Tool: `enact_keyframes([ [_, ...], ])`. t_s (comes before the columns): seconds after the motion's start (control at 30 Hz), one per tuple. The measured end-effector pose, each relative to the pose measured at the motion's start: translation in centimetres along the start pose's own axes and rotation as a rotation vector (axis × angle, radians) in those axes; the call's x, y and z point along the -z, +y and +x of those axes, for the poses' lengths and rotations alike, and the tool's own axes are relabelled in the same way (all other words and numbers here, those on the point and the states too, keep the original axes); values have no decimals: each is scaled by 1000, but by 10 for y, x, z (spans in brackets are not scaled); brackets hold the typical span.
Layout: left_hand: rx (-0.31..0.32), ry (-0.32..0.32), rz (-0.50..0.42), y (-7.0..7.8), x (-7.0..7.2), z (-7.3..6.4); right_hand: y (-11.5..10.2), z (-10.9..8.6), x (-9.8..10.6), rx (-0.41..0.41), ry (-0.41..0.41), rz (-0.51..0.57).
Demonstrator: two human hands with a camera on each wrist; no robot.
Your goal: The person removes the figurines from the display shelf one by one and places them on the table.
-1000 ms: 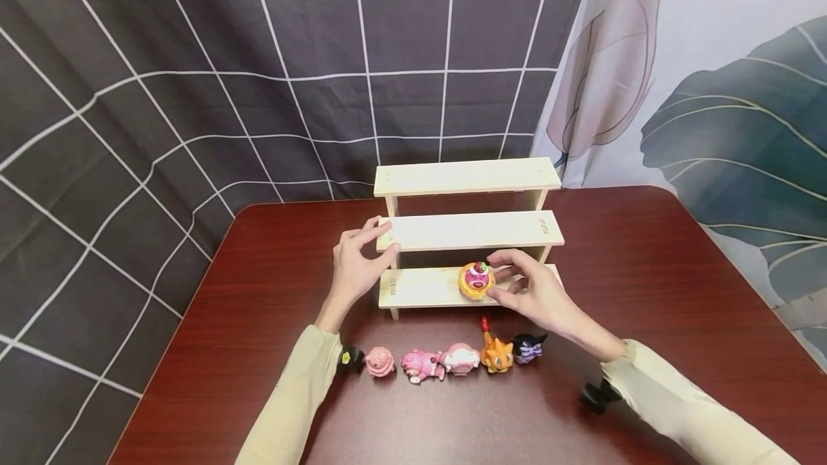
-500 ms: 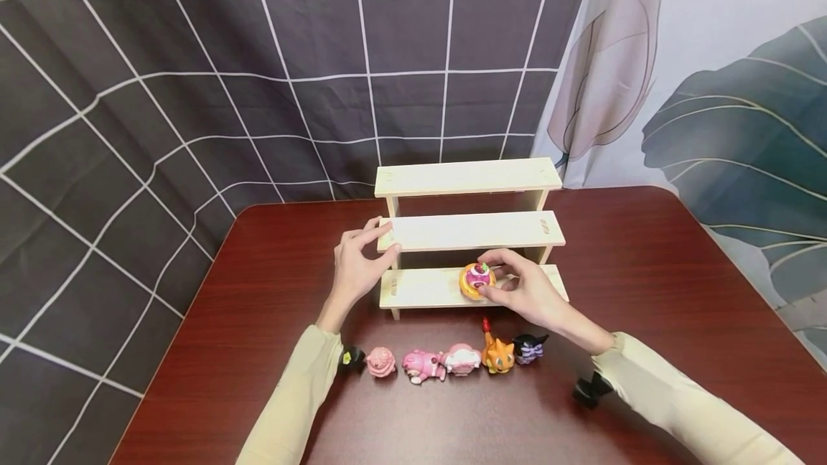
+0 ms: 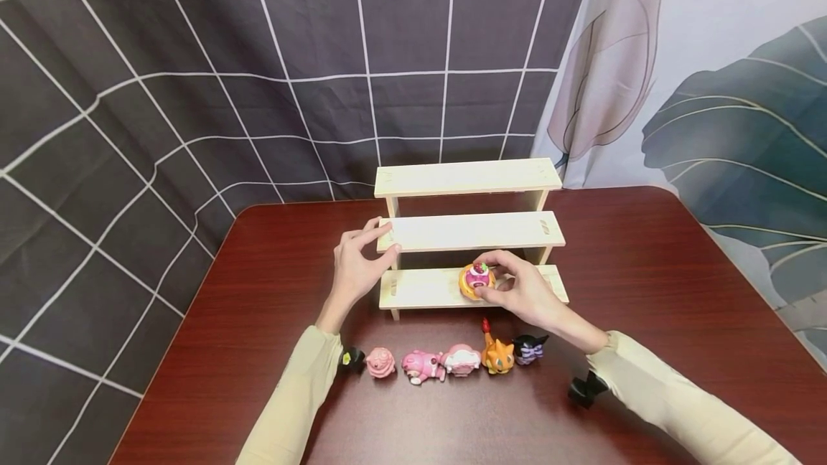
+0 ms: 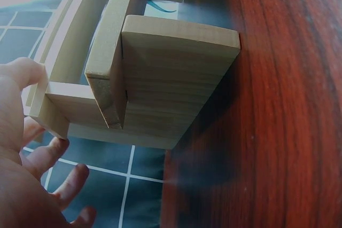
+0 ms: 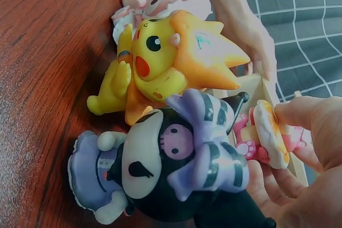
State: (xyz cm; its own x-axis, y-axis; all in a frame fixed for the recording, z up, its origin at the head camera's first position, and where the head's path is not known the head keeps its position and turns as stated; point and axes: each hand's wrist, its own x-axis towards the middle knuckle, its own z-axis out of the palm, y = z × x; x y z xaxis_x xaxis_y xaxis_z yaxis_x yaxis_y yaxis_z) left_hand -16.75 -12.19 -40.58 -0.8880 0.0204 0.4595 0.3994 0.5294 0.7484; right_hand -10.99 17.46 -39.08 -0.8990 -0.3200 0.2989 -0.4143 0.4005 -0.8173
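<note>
On the lowest tier of the pale wooden three-tier shelf (image 3: 472, 232), toward its right half, stands a pink figurine (image 3: 477, 280) with a round orange tart-like top. My right hand (image 3: 526, 289) holds it, thumb in front and fingers behind. The right wrist view shows pink paws below the figurine's orange-and-white disc (image 5: 272, 134). My left hand (image 3: 362, 257) pinches the left end of the middle board. In the left wrist view that board end (image 4: 45, 113) lies between thumb and fingers.
Several figurines line the red-brown table (image 3: 439, 425) before the shelf: a pink swirl-shaped one (image 3: 380, 362), two pink-and-white ones, an orange one with a flame tail (image 3: 497, 356), and a black-and-purple one (image 3: 529, 348). A dark grid curtain (image 3: 310, 41) hangs behind.
My right hand has moved slightly left, and its thumb and fingers have come further round the pink figurine. The figurine stays at nearly the same spot. The left hand has not moved.
</note>
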Motion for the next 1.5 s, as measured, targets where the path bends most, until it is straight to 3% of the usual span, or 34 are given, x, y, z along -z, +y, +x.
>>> enact_keyframes([
  [0.23, 12, -9, 0, 0, 0, -1, 0, 0, -1, 18, 19, -37],
  [0.83, -1, -2, 1, 0, 1, -1, -3, -4, 5, 27, -12, 11],
  [1.1, -2, -3, 0, 0, 0, 0, -4, -9, 13, 67, 8, 10],
  [1.5, 8, -10, 6, -1, 0, 0, -5, -23, 27, 64, 22, -24],
])
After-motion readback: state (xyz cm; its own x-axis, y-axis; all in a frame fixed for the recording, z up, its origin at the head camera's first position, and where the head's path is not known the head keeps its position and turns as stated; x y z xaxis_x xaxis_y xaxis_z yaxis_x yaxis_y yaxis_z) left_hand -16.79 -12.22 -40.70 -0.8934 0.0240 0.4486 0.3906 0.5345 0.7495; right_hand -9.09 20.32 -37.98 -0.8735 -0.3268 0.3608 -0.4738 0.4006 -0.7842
